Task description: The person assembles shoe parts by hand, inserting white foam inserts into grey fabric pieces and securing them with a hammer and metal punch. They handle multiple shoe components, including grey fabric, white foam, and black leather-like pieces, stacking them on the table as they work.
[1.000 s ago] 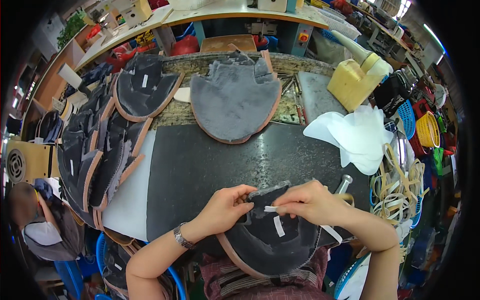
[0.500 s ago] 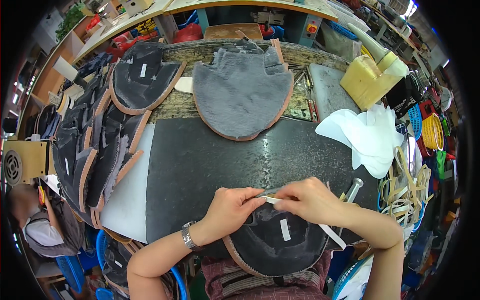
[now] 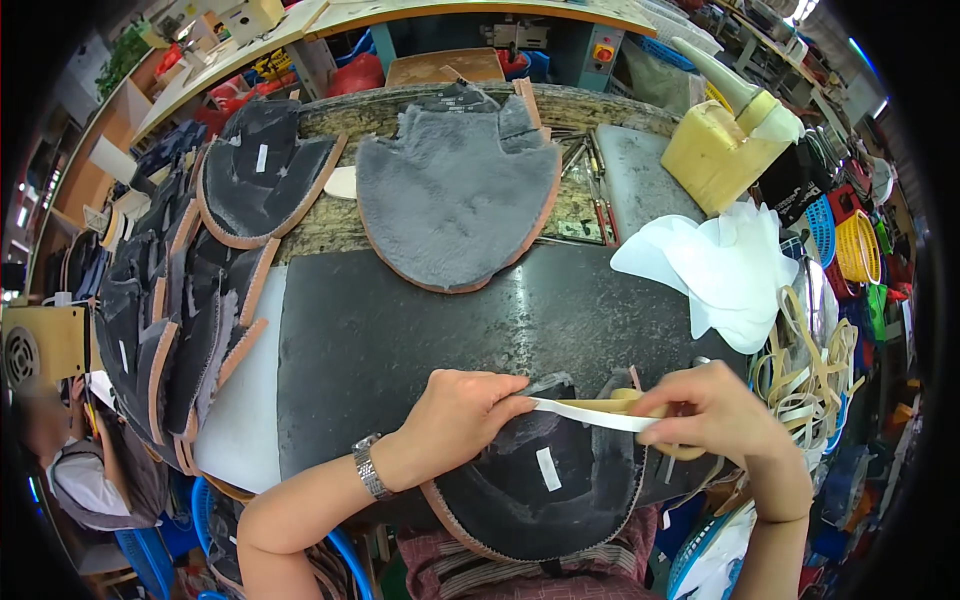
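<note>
- The left hand (image 3: 462,415) pinches the white strip (image 3: 595,414) near the dark piece's (image 3: 540,515) upper edge.
- The right hand (image 3: 712,408) pinches it farther right.
- The dark piece lies below, at the tabletop's (image 3: 333,226) near edge.
- A grey fleecy piece (image 3: 458,195) lies beyond.

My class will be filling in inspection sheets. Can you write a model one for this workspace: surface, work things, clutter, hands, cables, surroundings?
Surface: black mat, speckled and scuffed, with worn wood beyond it.
Work things: dark piece at the near edge; white strip stretched above it; fuzzy grey piece at the far side.
Clutter: piled pieces at left; white sheets, yellow container and tangled strips at right.
Hands: left hand pinches the white strip; right hand grips it farther along.
Cables: nothing seen.
Surroundings: another person at left; yellow basket at right.
</note>
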The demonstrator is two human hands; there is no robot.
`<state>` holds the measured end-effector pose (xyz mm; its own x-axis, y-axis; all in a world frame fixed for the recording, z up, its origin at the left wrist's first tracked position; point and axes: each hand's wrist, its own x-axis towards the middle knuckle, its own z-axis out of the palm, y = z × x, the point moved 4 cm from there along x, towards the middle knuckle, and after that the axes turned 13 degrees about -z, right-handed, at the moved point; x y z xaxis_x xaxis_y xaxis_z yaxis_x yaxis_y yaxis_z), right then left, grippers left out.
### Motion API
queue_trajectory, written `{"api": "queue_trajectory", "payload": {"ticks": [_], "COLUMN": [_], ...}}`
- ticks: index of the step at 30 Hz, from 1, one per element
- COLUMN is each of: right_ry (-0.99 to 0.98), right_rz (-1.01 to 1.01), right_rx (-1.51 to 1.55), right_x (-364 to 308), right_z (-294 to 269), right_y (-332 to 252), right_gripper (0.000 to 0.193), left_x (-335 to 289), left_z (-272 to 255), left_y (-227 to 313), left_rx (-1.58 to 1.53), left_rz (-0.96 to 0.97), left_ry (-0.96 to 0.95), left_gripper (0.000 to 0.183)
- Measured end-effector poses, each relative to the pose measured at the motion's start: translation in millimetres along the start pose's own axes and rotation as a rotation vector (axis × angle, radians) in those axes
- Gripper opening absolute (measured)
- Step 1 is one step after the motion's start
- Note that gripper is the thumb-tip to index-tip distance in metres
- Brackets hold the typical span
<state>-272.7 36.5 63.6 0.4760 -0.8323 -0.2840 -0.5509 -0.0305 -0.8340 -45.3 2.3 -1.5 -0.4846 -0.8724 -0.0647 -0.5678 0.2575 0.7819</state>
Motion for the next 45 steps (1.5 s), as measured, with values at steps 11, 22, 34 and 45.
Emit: {"api": "queue_trajectory", "payload": {"ticks": [11, 22, 34, 45], "right_ry": [0.367, 0.778, 0.178, 0.697], "right_rz": [-0.064, 0.511, -0.055, 0.143], "right_rx": [-0.228, -0.829, -1.126, 0.049], "right_x": [7.6, -160.2, 43.7, 15.2], "right_z": [-16.4, -128.7, -107.1, -131.0], "right_y": [39.4, 93.3, 100.9, 151.8], "right_gripper": [0.020, 0.014, 0.026, 0.023], "left_x": [27.7, 46.9, 104.2, 167.8], "left_z": [16.1, -10.9, 67.5, 103.3], "left_y": [28.4, 30.6, 75.5, 87.7], "left_rx": [0.069, 0.066, 0.385, 0.068], "left_rz": [0.042, 0.243, 0.560, 0.248], "left_ry": [-0.025, -0.090, -0.023, -0.070], "left_gripper": [0.020, 0.010, 0.037, 0.024]}}
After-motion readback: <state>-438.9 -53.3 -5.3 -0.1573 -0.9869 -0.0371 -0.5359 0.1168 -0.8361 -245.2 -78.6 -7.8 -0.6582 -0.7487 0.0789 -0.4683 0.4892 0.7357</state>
